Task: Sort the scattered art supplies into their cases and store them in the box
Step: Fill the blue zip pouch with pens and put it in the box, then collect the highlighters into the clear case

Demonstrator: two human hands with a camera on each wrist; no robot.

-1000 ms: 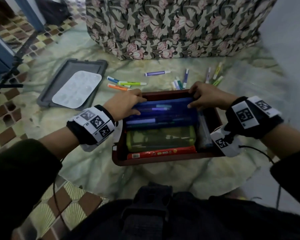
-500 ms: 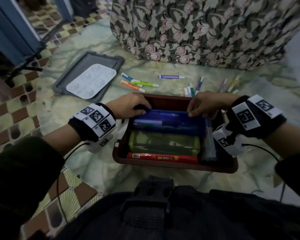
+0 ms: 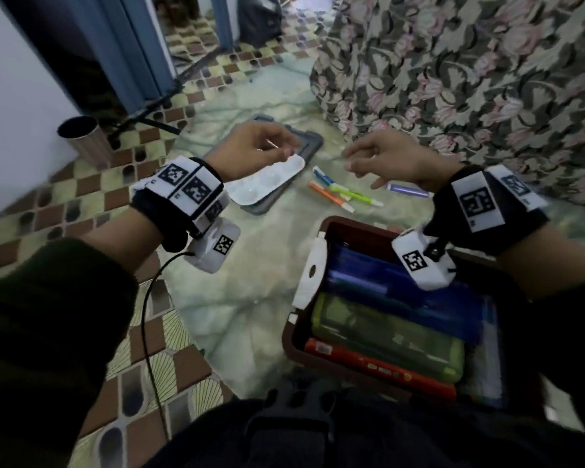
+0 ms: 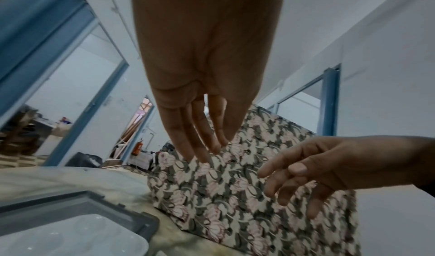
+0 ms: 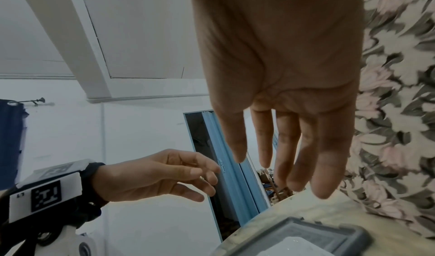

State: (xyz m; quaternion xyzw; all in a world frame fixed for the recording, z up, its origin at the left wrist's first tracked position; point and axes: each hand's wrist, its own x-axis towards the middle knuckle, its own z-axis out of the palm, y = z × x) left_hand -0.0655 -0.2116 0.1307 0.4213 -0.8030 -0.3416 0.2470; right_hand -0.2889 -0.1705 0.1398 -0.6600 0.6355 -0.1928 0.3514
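- Lifting clear of the box [image 3: 321, 228], both now over the markers [image 3: 345, 195].
- Left hand [image 3: 250, 152], right hand [image 3: 392, 157]: loosely open, empty.
- Cases [image 3: 385, 319] stowed; gathering loose markers probably next.

Four markers [image 3: 345, 194], one box [image 3: 321, 231]

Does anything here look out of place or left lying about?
Yes. A few markers and a purple one lie loose on the floor beyond the brown box, while the cases sit packed inside it. A white palette lies on a grey lid nearby. Both the left hand and right hand hover empty.
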